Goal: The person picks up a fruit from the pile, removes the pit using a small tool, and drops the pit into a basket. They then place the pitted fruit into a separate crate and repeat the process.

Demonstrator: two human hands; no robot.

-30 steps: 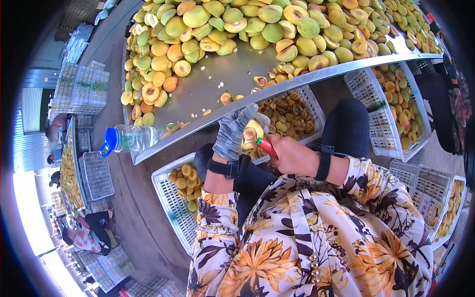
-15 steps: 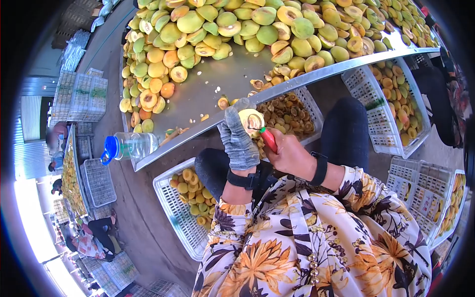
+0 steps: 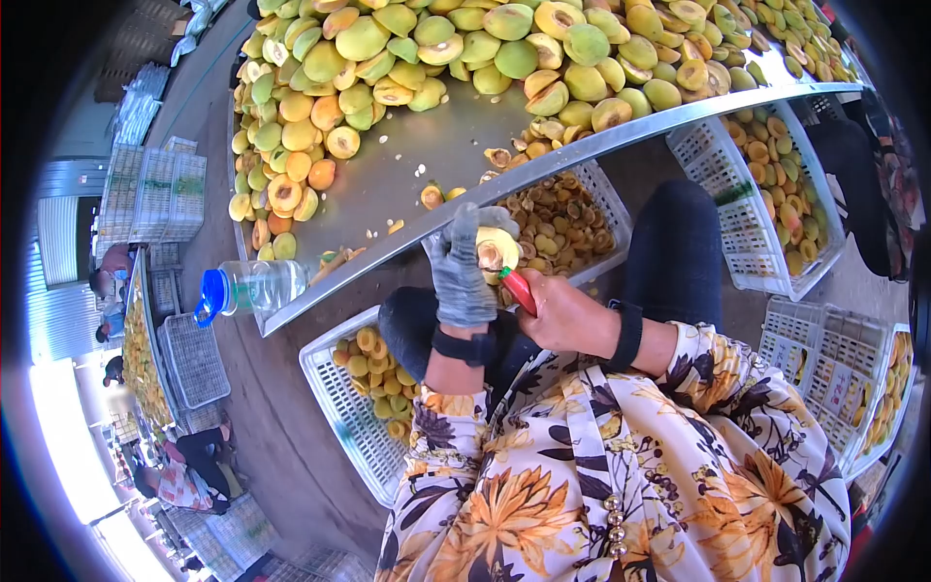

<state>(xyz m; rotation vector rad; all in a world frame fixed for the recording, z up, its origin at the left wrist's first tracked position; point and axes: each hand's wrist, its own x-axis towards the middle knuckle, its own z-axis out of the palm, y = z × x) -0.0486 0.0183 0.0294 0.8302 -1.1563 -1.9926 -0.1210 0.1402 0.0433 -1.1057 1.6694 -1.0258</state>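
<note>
My left hand, in a grey knitted glove, is closed around a halved yellow fruit, which looks like a peach or apricot; its cut face is turned toward my right hand. My right hand is bare and grips the red handle of a pitting tool with a green collar. The tool's tip meets the cut face of the fruit; its metal end is mostly hidden there. Both hands are above my lap, just in front of the metal table's edge.
Heaped fruit halves cover much of the table. A clear bottle with a blue cap lies at its left corner. White crates of fruit stand below: one left, one under the table edge, one right. Other people work far left.
The tool's curved metal loop, visible before against the cut face, is now mostly out of sight in the fruit. My left hand has turned slightly, and the view has shifted a little.
</note>
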